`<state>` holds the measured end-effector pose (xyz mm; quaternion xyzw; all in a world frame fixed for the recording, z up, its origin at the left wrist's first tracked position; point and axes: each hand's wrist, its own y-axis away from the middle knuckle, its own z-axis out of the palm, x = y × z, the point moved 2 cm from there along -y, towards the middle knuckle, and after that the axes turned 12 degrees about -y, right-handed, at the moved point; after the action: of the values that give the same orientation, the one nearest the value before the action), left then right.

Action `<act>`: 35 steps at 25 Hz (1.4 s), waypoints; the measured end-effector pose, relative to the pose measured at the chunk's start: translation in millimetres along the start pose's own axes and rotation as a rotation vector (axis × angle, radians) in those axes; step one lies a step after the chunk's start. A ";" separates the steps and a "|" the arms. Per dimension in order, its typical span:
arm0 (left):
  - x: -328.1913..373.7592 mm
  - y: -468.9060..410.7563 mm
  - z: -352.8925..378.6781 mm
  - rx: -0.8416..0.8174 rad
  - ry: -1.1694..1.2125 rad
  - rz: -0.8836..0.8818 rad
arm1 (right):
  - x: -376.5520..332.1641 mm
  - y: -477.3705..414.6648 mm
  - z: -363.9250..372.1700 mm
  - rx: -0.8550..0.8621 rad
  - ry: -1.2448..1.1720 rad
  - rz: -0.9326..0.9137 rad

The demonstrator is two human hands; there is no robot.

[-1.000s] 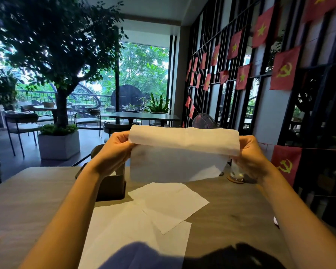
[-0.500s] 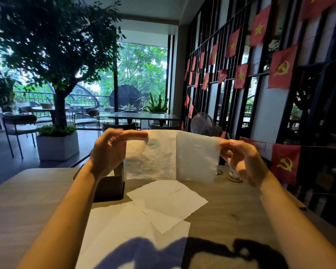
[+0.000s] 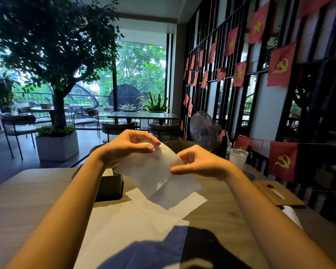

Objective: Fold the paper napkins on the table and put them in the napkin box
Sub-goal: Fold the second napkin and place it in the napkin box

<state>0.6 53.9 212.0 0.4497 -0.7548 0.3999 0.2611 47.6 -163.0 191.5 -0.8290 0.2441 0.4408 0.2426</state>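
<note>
Pinching a napkin [image 3: 153, 167] above the table [image 3: 27, 191], the left hand [image 3: 124, 148] grips its top corner and the right hand [image 3: 200, 162] its right edge. It partly hides loose napkins [image 3: 136, 220] below; the dark napkin box [image 3: 109, 186] sits behind the left wrist, an iced drink [image 3: 238, 157] far right.
</note>
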 end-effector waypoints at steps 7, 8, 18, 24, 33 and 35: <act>-28.6 5.1 -5.9 0.495 0.039 -0.227 | 4.1 11.8 0.6 0.147 -0.153 -0.009; -31.5 7.5 0.7 0.625 0.006 -0.298 | 4.4 9.0 0.6 0.211 -0.205 -0.022; -21.6 12.1 49.4 0.297 0.411 -0.304 | 12.8 -9.5 6.0 0.618 -0.616 -0.017; -7.6 11.2 43.6 0.616 0.083 -0.065 | 20.3 -0.3 -1.4 0.503 -0.534 -0.007; -16.6 17.1 26.6 0.638 0.068 -0.102 | 25.6 -9.8 5.9 0.603 -0.384 -0.237; -21.8 19.8 19.1 0.665 0.040 -0.123 | 24.4 -17.9 11.6 0.615 -0.448 -0.281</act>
<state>-7.6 53.6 177.9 0.5472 -0.5491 0.6164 0.1384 63.5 -146.9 168.4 -0.6267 0.1899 0.4794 0.5843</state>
